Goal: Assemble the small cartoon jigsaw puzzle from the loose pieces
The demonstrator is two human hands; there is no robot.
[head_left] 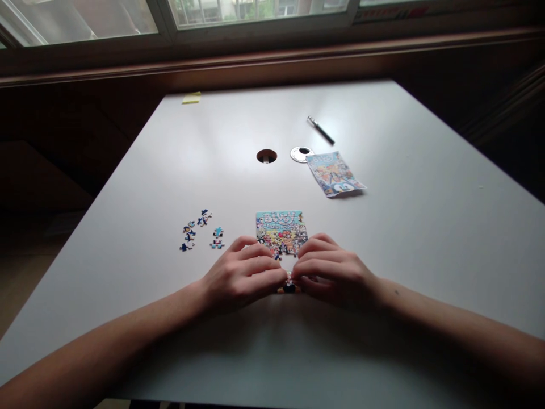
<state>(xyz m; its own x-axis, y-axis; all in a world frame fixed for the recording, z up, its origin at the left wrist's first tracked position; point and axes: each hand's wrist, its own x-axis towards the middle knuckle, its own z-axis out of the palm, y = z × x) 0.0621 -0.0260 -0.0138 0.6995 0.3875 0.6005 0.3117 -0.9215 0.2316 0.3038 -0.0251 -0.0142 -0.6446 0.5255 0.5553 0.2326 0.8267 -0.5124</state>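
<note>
A small, partly assembled jigsaw puzzle (pixel 281 224) lies in front of me, with colourful cartoon figures and the word "Bluey" along its top. A gap shows in its lower middle, between my hands. My left hand (pixel 244 270) curls over the lower left side, fingertips pressed on the pieces at the bottom edge. From the other side, my right hand (pixel 336 267) grips the lower right part, its thumb and fingers closed near the same bottom pieces (pixel 290 287). My fingers hide much of the lower puzzle. Loose jigsaw pieces (pixel 189 230) lie left of my left hand.
A creased picture sheet (pixel 334 173) with similar artwork lies beyond the puzzle, touching a round silver cover (pixel 300 154). Beside that is a cable hole (pixel 266 156) in the white table (pixel 404 227). A pen (pixel 321 130) and a yellow sticky note (pixel 191 97) lie farther back.
</note>
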